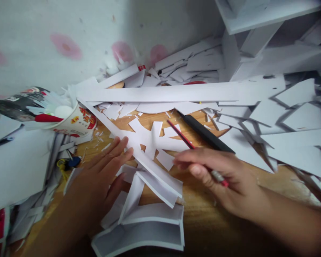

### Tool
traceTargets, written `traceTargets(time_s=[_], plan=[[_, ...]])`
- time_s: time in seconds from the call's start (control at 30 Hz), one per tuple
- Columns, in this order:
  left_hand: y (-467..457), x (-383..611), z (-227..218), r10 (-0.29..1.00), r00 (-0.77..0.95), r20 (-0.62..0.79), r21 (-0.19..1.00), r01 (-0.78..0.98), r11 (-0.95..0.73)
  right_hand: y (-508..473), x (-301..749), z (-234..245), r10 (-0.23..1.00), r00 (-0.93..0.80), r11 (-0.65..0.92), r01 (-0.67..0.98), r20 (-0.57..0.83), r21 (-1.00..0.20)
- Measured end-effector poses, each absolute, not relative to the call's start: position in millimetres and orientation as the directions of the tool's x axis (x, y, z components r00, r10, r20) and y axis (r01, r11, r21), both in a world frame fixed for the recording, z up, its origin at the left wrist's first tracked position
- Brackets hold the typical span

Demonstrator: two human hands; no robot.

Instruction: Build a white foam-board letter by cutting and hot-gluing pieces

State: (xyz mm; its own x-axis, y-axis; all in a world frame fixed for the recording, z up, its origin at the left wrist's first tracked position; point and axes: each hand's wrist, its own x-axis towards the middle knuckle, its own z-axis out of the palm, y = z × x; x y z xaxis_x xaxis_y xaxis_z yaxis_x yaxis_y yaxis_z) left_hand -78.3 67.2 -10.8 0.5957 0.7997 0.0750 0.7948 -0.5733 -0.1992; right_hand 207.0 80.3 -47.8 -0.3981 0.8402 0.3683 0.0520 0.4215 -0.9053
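Note:
My right hand (216,178) is closed around a red pencil (180,134), its tip pointing up and to the left. The pencil's metal band and pink eraser stick out below my fingers. My left hand (107,171) lies with fingers stretched out over a long narrow strip of white board (149,164); its fingertips appear to touch it. Just in front of my left hand lie several cut white pieces (149,139). Nearer to me stands a folded white box-like form (152,214). Beyond the pencil rests a black, long-handled tool (208,134), partly over white scraps.
A printed paper cup (80,121) with a red-handled item stands at the left. A long white strip (160,93) spans the back of the wooden table (200,200). White offcuts (270,114) pile up at right, below a white board structure (273,21).

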Motion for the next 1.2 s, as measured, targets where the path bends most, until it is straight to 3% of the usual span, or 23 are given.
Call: traceTargets(time_s=[0.13, 0.3, 0.63, 1.03, 1.2], plan=[[67, -77, -12, 0.794, 0.6, 0.1, -0.162, 0.797, -0.582, 73, 198, -56, 0.735, -0.601, 0.428, 0.053, 0.313, -0.902], [70, -77, -18, 0.811, 0.574, 0.109, -0.111, 0.818, -0.564, 70, 191, -60, 0.726, -0.661, 0.427, 0.218, 0.188, -0.878], [72, -80, -21, 0.816, 0.571, 0.094, -0.058, 0.821, -0.568, 70, 188, -56, 0.682, -0.683, 0.556, 0.251, 0.262, -0.792], [76, -82, -22, 0.805, 0.587, 0.088, -0.036, 0.809, -0.587, 77, 199, -54, 0.654, -0.727, 0.45, 0.15, 0.21, -0.881], [76, -85, -23, 0.799, 0.594, 0.093, -0.042, 0.804, -0.593, 78, 207, -49, 0.735, -0.605, 0.4, 0.022, 0.306, -0.916]])
